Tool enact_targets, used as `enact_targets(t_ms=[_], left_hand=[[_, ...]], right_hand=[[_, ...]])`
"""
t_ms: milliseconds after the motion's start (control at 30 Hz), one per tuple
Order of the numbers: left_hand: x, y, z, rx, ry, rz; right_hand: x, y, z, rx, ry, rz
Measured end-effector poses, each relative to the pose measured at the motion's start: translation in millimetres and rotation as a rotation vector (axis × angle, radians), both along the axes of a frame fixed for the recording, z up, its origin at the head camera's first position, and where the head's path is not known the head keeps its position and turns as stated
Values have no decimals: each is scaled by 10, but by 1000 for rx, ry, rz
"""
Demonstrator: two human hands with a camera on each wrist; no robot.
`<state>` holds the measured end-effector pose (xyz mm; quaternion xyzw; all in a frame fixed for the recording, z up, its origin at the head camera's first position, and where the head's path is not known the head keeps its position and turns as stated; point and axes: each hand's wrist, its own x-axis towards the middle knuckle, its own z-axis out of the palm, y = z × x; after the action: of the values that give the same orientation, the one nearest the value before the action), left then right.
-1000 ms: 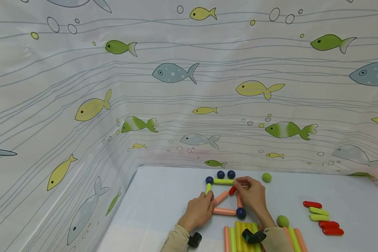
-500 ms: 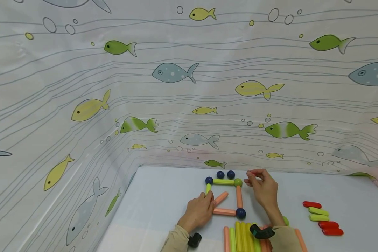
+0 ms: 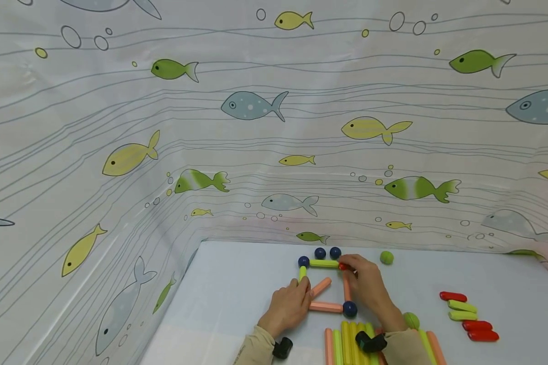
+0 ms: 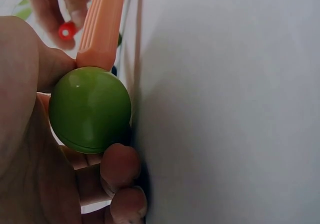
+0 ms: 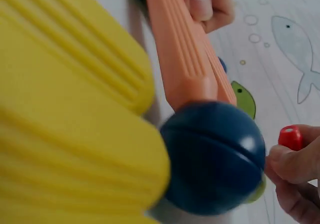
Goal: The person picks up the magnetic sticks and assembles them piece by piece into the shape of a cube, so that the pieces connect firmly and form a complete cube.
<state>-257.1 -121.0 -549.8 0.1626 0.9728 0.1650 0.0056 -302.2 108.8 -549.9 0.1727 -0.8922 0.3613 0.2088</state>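
A flat frame of magnetic sticks and balls lies on the table in the head view. My left hand (image 3: 285, 306) grips its near-left corner, fingers curled round a green ball (image 4: 90, 109). Out of that corner run an orange stick (image 3: 326, 306), a slanting orange stick (image 3: 321, 287) with a free end, and a lime stick (image 3: 303, 272). Above the far-right corner, my right hand (image 3: 367, 279) pinches a short red stick (image 5: 291, 137) between thumb and fingers. The hand hides that corner's green ball in the head view. A dark blue ball (image 5: 212, 156) forms the near-right corner.
Two dark blue balls (image 3: 327, 252) sit behind the frame. Loose green balls (image 3: 386, 257) lie to the right, as do short red and lime sticks (image 3: 468, 317). A row of long yellow sticks (image 3: 353, 342) lies in front. A fish-patterned curtain (image 3: 274, 152) borders the table.
My right hand moved off to the right with the red stick, then came back over the far-right corner. The red stick pointed toward the slanting orange one earlier. My left hand stays put.
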Motion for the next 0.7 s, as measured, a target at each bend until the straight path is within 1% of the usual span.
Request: enact_targets(t_ms=[133, 267, 500, 700], left_hand=[[-9, -7, -8, 4, -21, 6], [-13, -11, -17, 3, -35, 11], [-7, -8, -34, -11, -16, 5], [-7, -8, -46, -12, -3, 1]], right_hand=[[21, -73, 16, 112, -50, 6], [30, -103, 32, 192, -65, 31], [55, -120, 2, 204, -55, 95], [66, -159, -34, 199, -101, 102]])
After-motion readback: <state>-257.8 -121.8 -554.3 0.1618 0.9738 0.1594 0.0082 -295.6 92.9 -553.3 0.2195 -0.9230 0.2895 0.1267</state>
